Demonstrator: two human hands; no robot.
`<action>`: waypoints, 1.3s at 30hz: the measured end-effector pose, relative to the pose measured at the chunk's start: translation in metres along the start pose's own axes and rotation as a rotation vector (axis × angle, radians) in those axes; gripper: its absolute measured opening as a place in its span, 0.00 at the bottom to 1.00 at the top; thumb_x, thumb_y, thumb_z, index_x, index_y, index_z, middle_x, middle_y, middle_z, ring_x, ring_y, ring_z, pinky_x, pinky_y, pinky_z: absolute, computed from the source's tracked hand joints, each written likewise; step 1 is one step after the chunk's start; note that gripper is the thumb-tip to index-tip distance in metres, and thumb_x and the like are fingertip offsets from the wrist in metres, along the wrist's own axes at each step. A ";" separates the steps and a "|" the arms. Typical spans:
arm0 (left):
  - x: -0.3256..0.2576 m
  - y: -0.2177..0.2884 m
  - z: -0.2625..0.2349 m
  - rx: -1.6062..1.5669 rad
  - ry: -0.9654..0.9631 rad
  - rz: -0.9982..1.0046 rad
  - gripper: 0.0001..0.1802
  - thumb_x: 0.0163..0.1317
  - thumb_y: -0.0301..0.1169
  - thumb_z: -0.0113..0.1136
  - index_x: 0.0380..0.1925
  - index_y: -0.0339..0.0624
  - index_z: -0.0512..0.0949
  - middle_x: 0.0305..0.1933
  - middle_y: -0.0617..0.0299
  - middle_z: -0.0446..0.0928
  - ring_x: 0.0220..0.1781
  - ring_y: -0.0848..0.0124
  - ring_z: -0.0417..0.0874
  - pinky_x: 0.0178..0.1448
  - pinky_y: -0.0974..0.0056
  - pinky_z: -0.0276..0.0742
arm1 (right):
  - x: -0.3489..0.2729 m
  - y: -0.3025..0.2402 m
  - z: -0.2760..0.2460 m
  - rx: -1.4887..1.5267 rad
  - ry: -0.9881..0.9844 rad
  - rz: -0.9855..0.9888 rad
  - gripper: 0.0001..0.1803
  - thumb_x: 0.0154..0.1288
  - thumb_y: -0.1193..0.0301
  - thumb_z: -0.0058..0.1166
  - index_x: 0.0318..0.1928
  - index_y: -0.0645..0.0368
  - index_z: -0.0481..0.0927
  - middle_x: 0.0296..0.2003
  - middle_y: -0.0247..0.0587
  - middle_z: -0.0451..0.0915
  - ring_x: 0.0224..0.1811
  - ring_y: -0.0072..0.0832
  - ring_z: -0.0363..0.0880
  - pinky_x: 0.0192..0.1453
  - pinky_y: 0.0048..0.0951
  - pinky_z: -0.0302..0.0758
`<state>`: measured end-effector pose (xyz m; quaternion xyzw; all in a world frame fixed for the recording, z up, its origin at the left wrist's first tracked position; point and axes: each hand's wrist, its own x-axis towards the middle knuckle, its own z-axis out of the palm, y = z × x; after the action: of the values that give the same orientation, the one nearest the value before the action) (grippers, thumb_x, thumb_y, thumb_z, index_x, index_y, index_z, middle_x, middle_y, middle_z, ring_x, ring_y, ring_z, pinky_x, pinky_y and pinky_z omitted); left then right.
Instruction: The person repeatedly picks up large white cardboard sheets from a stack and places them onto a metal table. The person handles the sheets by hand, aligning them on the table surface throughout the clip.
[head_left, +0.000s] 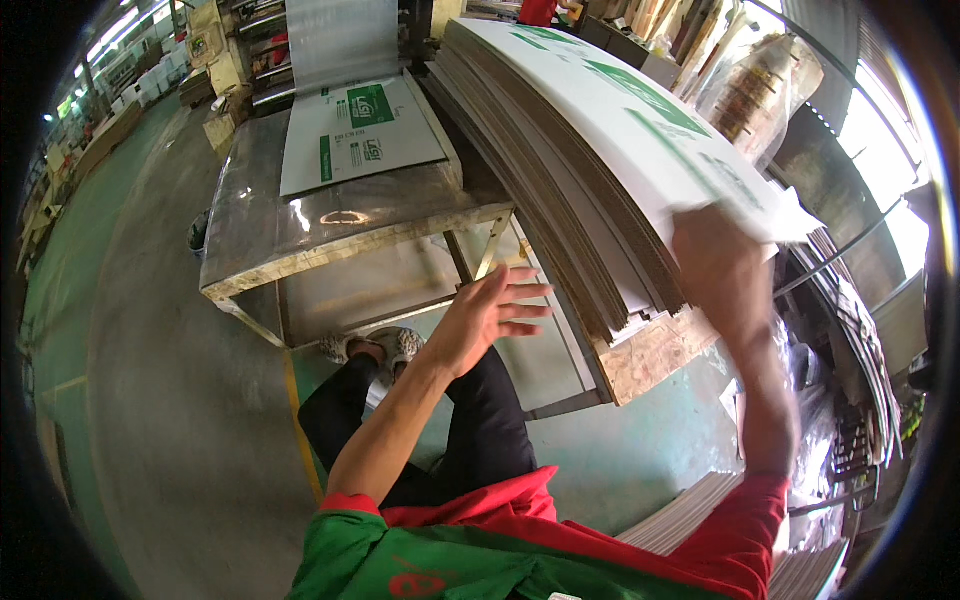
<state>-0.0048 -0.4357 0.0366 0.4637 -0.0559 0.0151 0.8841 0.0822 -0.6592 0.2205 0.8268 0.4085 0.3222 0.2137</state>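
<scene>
My left hand [496,312] hangs in the air with its fingers spread, holding nothing. It is between the metal table and the near end of a tall stack of cardboard sheets [570,200]. Green print marks the white top sheet [600,120] of that stack. My right hand [722,262] is over the near right corner of the top sheet, blurred by motion. Its fingers are smeared, so I cannot make out whether it grips the sheet. On the metal table [270,225] lies another printed sheet [370,135], partly inside a machine.
A wooden board [655,360] supports the stack. The machine [265,45] stands behind the table. More flat cardboard [670,515] is piled low at my right, and bundled sheets [845,330] lean farther right. A yellow line [300,420] crosses the floor by my feet.
</scene>
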 end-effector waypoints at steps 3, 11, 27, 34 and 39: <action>-0.004 0.016 0.017 -0.553 -0.033 0.089 0.40 0.69 0.54 0.57 0.65 0.28 0.66 0.59 0.45 0.75 0.59 0.59 0.79 0.60 0.55 0.77 | -0.036 -0.048 -0.015 0.609 0.419 -0.459 0.16 0.52 0.78 0.60 0.44 0.62 0.84 0.42 0.39 0.84 0.46 0.35 0.82 0.50 0.36 0.80; -0.171 0.034 -0.062 0.165 0.642 -0.064 0.18 0.56 0.28 0.64 0.46 0.31 0.79 0.37 0.56 0.82 0.39 0.67 0.84 0.44 0.61 0.80 | -0.185 0.005 0.117 0.867 0.297 1.546 0.25 0.73 0.53 0.53 0.42 0.66 0.84 0.36 0.45 0.85 0.33 0.33 0.75 0.44 0.33 0.74; -0.379 -0.080 -0.100 0.658 1.357 -0.206 0.19 0.65 0.40 0.64 0.44 0.32 0.78 0.31 0.59 0.81 0.26 0.72 0.81 0.27 0.62 0.76 | -0.176 -0.203 0.237 1.558 -0.558 0.861 0.25 0.72 0.68 0.52 0.66 0.64 0.73 0.40 0.35 0.81 0.39 0.18 0.74 0.47 0.22 0.72; -0.422 -0.113 -0.062 0.745 1.401 -0.404 0.20 0.63 0.38 0.65 0.41 0.26 0.80 0.37 0.55 0.83 0.40 0.70 0.81 0.46 0.61 0.78 | -0.257 -0.197 0.208 1.638 -0.561 0.928 0.27 0.74 0.65 0.50 0.65 0.72 0.71 0.46 0.40 0.83 0.45 0.19 0.74 0.50 0.21 0.71; -0.376 -0.091 -0.082 0.874 1.335 -0.322 0.23 0.62 0.43 0.66 0.40 0.29 0.81 0.34 0.53 0.83 0.36 0.70 0.82 0.43 0.60 0.78 | -0.230 -0.197 0.214 1.563 -0.499 0.977 0.25 0.74 0.67 0.47 0.65 0.71 0.71 0.36 0.32 0.79 0.38 0.17 0.71 0.43 0.20 0.70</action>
<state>-0.3644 -0.4105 -0.1270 0.6626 0.5613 0.1813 0.4615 0.0224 -0.7521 -0.1338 0.8597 0.0604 -0.1737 -0.4765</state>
